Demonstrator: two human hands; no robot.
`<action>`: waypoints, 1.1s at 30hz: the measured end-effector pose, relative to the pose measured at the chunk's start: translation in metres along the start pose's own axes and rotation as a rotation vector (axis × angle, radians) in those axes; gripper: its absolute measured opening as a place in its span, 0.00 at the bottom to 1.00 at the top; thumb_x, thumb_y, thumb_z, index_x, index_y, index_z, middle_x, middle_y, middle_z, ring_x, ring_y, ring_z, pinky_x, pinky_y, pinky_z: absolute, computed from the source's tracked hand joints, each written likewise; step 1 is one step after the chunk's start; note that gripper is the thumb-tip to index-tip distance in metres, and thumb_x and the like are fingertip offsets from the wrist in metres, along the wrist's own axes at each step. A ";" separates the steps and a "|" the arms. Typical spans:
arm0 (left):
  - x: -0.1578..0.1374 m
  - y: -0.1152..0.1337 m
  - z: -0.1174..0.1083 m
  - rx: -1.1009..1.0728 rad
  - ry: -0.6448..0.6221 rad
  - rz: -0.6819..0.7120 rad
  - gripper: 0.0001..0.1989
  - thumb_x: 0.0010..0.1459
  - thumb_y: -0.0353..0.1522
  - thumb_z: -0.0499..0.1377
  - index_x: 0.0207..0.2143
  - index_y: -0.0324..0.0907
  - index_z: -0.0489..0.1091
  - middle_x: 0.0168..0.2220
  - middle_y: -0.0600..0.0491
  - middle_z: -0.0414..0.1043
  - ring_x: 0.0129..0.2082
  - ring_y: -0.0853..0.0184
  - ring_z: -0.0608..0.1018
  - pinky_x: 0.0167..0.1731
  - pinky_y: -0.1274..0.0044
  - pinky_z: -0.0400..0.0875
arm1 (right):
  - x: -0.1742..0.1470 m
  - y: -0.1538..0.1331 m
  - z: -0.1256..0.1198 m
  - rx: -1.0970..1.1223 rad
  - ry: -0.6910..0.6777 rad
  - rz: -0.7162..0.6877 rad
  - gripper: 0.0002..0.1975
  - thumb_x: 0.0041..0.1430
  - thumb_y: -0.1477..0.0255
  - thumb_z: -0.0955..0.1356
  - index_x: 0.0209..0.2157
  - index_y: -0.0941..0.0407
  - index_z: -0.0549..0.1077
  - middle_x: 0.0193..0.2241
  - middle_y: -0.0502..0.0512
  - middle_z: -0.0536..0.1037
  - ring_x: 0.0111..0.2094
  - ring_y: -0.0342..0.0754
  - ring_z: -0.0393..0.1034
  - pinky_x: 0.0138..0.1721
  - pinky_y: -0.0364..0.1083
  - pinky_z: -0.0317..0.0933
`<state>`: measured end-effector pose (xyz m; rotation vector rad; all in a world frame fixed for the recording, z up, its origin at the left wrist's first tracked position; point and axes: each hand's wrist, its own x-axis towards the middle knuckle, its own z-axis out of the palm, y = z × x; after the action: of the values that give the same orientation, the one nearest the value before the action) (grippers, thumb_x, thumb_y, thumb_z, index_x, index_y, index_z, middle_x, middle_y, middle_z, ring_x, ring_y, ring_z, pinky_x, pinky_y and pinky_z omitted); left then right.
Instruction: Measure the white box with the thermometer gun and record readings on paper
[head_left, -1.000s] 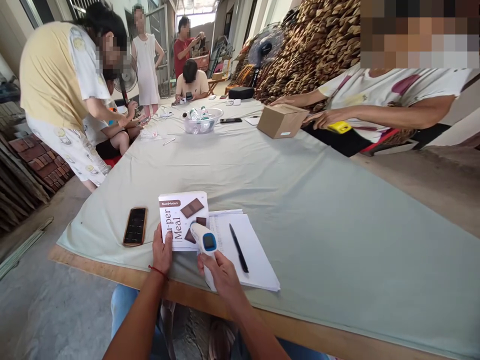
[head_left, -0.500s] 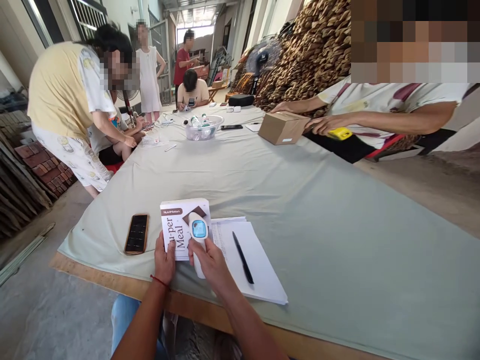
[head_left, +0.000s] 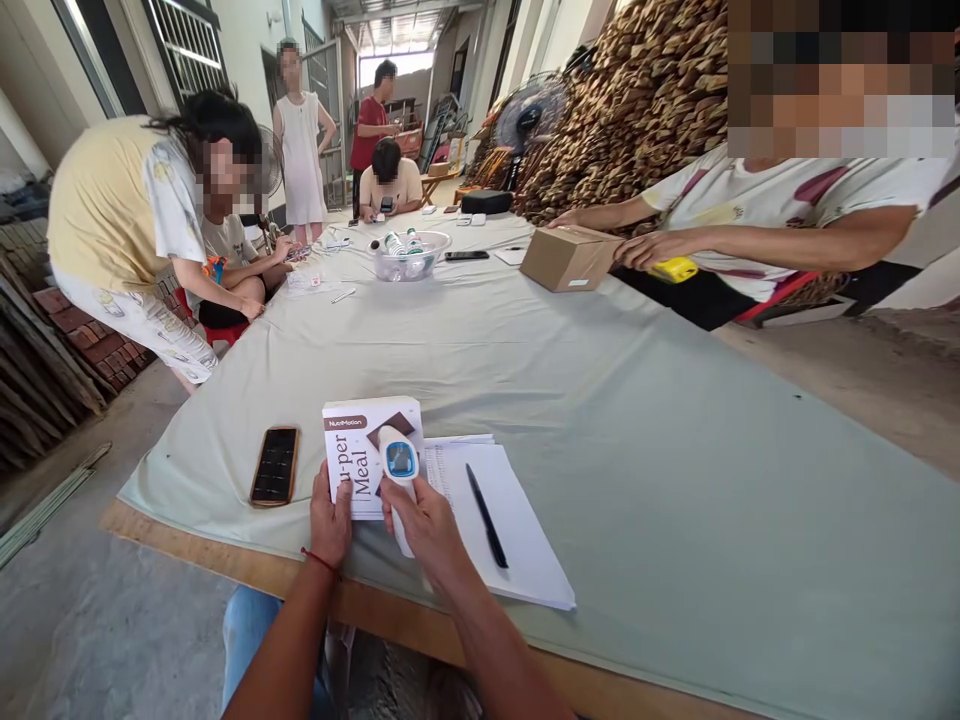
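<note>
My left hand [head_left: 331,518] is closed on the lower left edge of a white box [head_left: 346,450] printed "NutriMotion" and "Meal". It is tilted up above the near edge of the table. My right hand [head_left: 422,522] grips a white handheld infrared thermometer [head_left: 395,440] by its handle, in front of the box; its small screen faces me. The thermometer covers part of the box's dark print. Beside the box, to the right, lie sheets of paper [head_left: 525,530] with a black pen [head_left: 486,515] on top. A phone [head_left: 274,467] in a brown case rests to the left.
A pale cloth [head_left: 675,480] covers the long table. Farther back stand a clear plastic basin [head_left: 409,262] with bottles and a cardboard box [head_left: 570,258], held by a person at the right. Another person [head_left: 127,220] bends over the left edge. Several more people are at the far end.
The thermometer's screen has turned from bright blue to darker with a blue rim. My hands and the box have hardly moved. The person on the left has shifted slightly.
</note>
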<state>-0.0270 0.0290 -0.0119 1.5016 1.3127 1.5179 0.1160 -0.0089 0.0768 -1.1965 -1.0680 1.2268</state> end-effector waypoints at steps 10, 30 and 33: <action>-0.001 0.000 0.001 -0.018 0.002 -0.024 0.25 0.60 0.46 0.55 0.53 0.40 0.66 0.47 0.43 0.72 0.46 0.57 0.75 0.45 0.66 0.71 | 0.002 0.008 0.000 0.043 0.012 0.003 0.22 0.52 0.49 0.67 0.24 0.55 0.65 0.16 0.48 0.68 0.19 0.43 0.61 0.24 0.44 0.56; 0.001 0.008 0.005 -0.070 0.028 -0.072 0.32 0.51 0.43 0.64 0.55 0.40 0.62 0.48 0.45 0.72 0.45 0.59 0.76 0.46 0.68 0.71 | 0.002 0.007 0.002 0.065 0.027 0.027 0.22 0.50 0.50 0.68 0.23 0.55 0.64 0.16 0.47 0.68 0.18 0.43 0.61 0.24 0.44 0.56; 0.000 0.010 0.004 -0.058 0.016 -0.049 0.32 0.51 0.43 0.64 0.55 0.40 0.61 0.49 0.45 0.71 0.47 0.58 0.75 0.48 0.66 0.69 | 0.000 0.005 0.003 0.083 0.016 0.022 0.22 0.50 0.50 0.68 0.24 0.55 0.65 0.16 0.47 0.68 0.19 0.44 0.61 0.24 0.44 0.56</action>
<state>-0.0214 0.0269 -0.0036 1.4144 1.2940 1.5269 0.1130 -0.0084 0.0724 -1.1552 -0.9854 1.2640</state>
